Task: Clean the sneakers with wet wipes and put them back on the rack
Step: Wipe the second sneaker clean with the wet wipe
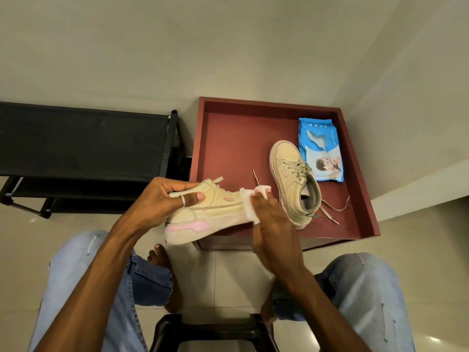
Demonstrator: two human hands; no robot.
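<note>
On the near side of the red table (228, 138), I sit on a black stool (210, 331) with my knees in pale blue jeans (365, 288) spread apart and a bare foot (162, 262) on the glossy cream floor tiles (218, 270). Over the table's near-left corner, my left hand (162, 199) grips the heel end of the held sneaker (203, 214), a beige shoe with a pink panel on its thick sole, thumb with a ring laid across its side. My right hand (269, 219) curls round a white wet wipe (250, 204) and presses it over the toe of that shoe. The table top is a flat brick-red panel with a raised rim on all sides. On it, towards its right half, the second sneaker (291, 179) stands on its sole, toe pointing away from me, its loose lace (335, 209) trailing over the red surface. Just beyond that shoe, nearer the table's far-right corner, lies the blue wipes pack (321, 151), flat, its flap peeled open. Left of the table stands the black shoe rack (83, 143), its top shelf a dark fabric sheet, close to the table's side. Behind both rises a plain cream wall (203, 47), which turns a corner to the table's right.
</note>
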